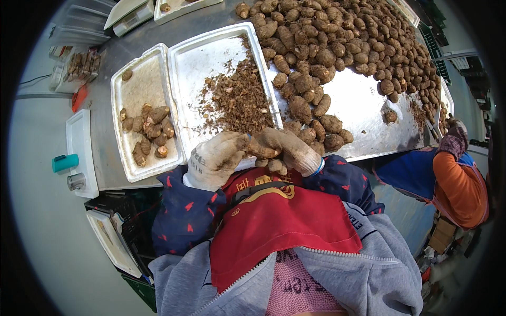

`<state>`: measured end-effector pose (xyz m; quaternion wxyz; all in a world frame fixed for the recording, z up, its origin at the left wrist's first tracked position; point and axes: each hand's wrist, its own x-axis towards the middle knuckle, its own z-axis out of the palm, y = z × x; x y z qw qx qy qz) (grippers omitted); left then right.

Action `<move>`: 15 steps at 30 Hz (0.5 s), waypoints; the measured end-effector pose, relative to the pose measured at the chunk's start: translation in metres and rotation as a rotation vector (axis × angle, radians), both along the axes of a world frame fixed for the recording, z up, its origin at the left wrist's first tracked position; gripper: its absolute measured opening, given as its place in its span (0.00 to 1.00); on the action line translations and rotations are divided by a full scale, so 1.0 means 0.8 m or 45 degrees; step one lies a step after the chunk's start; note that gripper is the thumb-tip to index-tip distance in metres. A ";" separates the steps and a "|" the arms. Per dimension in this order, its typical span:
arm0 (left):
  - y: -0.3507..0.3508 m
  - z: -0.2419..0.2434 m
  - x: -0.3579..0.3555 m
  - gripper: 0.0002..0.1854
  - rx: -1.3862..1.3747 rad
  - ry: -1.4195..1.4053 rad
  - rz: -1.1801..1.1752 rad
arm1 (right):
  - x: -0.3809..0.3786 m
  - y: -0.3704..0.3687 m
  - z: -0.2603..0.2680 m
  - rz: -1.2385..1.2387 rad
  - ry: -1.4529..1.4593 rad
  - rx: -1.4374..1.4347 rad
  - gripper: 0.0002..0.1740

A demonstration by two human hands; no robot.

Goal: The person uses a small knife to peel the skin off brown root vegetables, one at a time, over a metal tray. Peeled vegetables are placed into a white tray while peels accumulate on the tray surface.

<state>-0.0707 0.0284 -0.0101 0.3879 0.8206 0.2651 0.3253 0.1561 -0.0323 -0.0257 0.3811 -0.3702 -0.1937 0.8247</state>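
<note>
In front of the apron, both gloved hands meet at a brown, hairy taro corm [261, 149]. My right hand [298, 150], in a soiled knitted glove with a blue cuff edge, curls its fingers around the corm. My left hand [217, 160], in a white glove bearing print, is bent with its fingertips against the corm's left side. A small blue bit shows at those fingertips; what it belongs to is hidden. Just beyond the hands, brown peelings [241, 98] lie heaped in a white foam tray [189, 59]. Several trimmed corms [152, 122] rest in the foam tray [138, 93] further left.
A large pile of taro corms [340, 43] covers the metal table's [375, 138] far right. Another person's sleeve [454, 177] and gloved hand [454, 136] are at the right. A teal cup [65, 162] and a metal cup [76, 181] sit by a white foam lid [81, 146] at left.
</note>
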 end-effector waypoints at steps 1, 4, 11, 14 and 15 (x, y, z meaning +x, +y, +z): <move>0.003 0.002 -0.001 0.16 0.094 0.085 -0.031 | -0.002 0.000 0.004 -0.010 -0.036 0.003 0.27; 0.009 0.011 0.002 0.16 0.392 0.135 -0.113 | 0.002 -0.002 0.022 0.055 0.009 -0.097 0.20; 0.008 0.027 -0.001 0.18 0.394 0.290 -0.255 | 0.007 -0.005 0.036 0.184 -0.116 -0.096 0.21; 0.004 0.023 0.000 0.16 0.384 0.328 -0.248 | 0.005 -0.007 0.031 0.180 -0.125 -0.094 0.21; 0.003 0.022 0.001 0.15 0.377 0.344 -0.247 | 0.005 -0.009 0.031 0.220 -0.186 -0.103 0.23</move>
